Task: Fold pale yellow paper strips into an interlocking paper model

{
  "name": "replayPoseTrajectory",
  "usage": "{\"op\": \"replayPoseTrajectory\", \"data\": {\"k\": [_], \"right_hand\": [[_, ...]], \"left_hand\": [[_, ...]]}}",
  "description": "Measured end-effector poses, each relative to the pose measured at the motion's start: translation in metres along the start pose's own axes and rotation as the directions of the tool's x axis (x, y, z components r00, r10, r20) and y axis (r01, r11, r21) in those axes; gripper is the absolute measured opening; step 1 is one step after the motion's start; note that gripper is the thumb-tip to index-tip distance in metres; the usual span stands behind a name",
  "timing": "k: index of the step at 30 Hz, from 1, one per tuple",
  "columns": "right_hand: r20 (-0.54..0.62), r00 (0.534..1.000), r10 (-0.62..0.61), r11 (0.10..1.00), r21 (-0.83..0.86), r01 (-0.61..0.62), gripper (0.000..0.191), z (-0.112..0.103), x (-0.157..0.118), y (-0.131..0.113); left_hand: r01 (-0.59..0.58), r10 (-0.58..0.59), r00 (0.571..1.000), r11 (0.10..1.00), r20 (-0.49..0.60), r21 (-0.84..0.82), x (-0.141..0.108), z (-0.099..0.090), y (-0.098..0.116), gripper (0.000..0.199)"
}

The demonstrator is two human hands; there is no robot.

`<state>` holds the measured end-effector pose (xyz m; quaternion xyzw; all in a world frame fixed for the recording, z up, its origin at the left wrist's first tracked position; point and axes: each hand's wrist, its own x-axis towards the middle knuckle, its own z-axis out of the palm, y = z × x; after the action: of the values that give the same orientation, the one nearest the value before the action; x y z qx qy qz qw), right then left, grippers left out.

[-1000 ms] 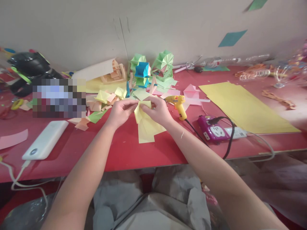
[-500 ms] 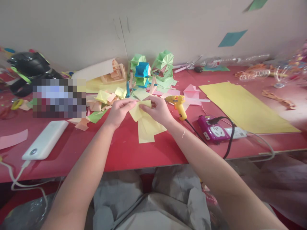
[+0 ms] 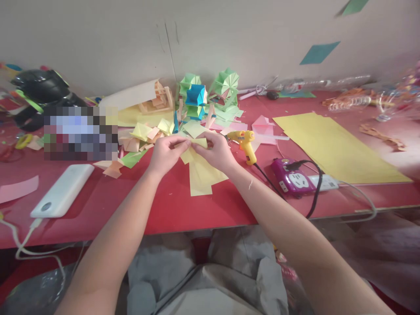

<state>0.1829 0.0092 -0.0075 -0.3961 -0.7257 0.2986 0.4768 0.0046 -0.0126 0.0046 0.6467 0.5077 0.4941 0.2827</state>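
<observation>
Between my two hands is a small piece of yellow paper [image 3: 199, 142], folded over along its upper edge. My left hand [image 3: 168, 153] pinches its left end between thumb and fingers. On the other end, my right hand [image 3: 215, 151] is closed with the thumb pressed on the fold. Both thumbs nearly meet at the middle. Below the hands, loose yellow paper pieces [image 3: 201, 178] lie on the red table [image 3: 160, 210]. A yellow hot glue gun [image 3: 244, 142] lies just right of my right hand.
Green and blue folded-paper models [image 3: 196, 95] stand at the back against the wall. A purple power socket [image 3: 292, 177] with cables and a large yellow sheet [image 3: 334, 148] lie to the right. At left are a white power bank [image 3: 62, 191] and paper scraps [image 3: 139, 133].
My left hand has shifted slightly right, closer to my right hand. The paper's left part, which stood open before, is now folded over between the fingers.
</observation>
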Motion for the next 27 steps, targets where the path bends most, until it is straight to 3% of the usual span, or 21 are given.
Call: {"op": "replayPoseTrajectory", "data": {"k": [16,21,27], "right_hand": [[-0.015,1.0,-0.01,0.987,-0.161,0.008,0.018,0.0002,-0.0033,0.0015],[-0.011,1.0,-0.001,0.989,-0.149,-0.001,0.018,0.0018,-0.0031,0.0032],[-0.004,0.997,-0.08,0.98,-0.185,0.078,0.009,0.0032,-0.0039,0.0022]], "left_hand": [[-0.008,0.007,0.998,1.0,0.057,0.015,0.0002,0.0036,-0.0061,0.023],[0.07,-0.068,0.996,0.997,0.064,-0.029,0.0003,0.0061,-0.0076,0.02],[0.133,-0.133,0.991,0.991,0.023,-0.014,-0.0001,0.0087,-0.0078,0.015]]}}
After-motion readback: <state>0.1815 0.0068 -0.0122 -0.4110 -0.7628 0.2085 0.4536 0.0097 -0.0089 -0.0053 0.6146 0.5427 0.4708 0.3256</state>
